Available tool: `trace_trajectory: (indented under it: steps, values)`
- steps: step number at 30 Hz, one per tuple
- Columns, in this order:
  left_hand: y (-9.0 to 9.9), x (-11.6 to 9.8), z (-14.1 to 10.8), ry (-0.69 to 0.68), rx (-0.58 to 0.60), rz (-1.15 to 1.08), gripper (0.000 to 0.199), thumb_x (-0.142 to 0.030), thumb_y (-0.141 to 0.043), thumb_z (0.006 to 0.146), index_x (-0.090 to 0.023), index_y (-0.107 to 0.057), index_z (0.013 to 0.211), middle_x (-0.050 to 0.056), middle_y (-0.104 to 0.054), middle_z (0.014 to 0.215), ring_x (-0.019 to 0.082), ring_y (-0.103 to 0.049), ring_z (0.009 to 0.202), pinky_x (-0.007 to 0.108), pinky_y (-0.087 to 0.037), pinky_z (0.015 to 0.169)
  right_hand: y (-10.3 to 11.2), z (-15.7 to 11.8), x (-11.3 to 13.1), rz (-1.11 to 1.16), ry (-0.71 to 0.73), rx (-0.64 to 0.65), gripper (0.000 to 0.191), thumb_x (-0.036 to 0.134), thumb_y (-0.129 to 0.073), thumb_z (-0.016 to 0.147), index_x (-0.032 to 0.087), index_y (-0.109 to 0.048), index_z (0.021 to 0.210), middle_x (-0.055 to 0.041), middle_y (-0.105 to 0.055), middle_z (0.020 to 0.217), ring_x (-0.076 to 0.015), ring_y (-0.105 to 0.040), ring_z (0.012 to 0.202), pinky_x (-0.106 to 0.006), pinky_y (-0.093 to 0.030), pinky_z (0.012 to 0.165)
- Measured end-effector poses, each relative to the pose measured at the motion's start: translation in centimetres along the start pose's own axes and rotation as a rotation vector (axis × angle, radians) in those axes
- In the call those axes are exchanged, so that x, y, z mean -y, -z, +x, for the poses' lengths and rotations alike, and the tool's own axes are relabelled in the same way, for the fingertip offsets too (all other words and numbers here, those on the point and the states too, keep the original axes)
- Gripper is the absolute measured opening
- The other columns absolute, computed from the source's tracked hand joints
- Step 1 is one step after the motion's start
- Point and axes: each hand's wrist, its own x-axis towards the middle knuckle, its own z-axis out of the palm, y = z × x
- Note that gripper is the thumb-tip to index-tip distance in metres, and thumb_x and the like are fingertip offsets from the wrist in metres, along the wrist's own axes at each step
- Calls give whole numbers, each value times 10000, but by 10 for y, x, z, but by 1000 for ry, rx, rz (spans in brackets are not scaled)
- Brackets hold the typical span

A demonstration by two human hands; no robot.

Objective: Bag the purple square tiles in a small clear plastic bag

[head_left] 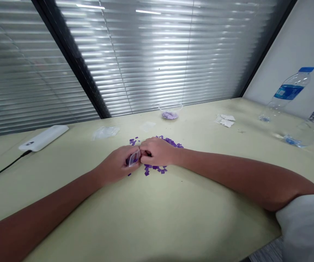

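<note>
Left hand [119, 163] curls closed round a small clear bag [134, 158]. Right hand [158, 151] meets it, fingers bunched; whether they pinch anything, cannot tell. Purple pieces [170, 141] lie loose just beyond and nearer than the grip. Likely hazard: bag looks flimsy; slackened left fingers could let it slip.

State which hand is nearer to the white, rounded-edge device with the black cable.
Left. The left hand is to the right of the white device and closer to the camera; the right hand is farther right, beside the left hand.
</note>
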Motion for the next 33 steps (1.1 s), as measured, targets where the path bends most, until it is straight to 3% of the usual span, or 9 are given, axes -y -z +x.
trace_trajectory:
  steps: [33]
  values:
    - [-1,1,1,0,-14,-3,194,-380,-526,940,-206,-561,861,2,-629,843,188,-543,779,296,-393,721,-2,1,-3,-21,15,8,214,272,-556,885,198,-486,697,2,-583,723,-138,-472,685,-306,-403,734]
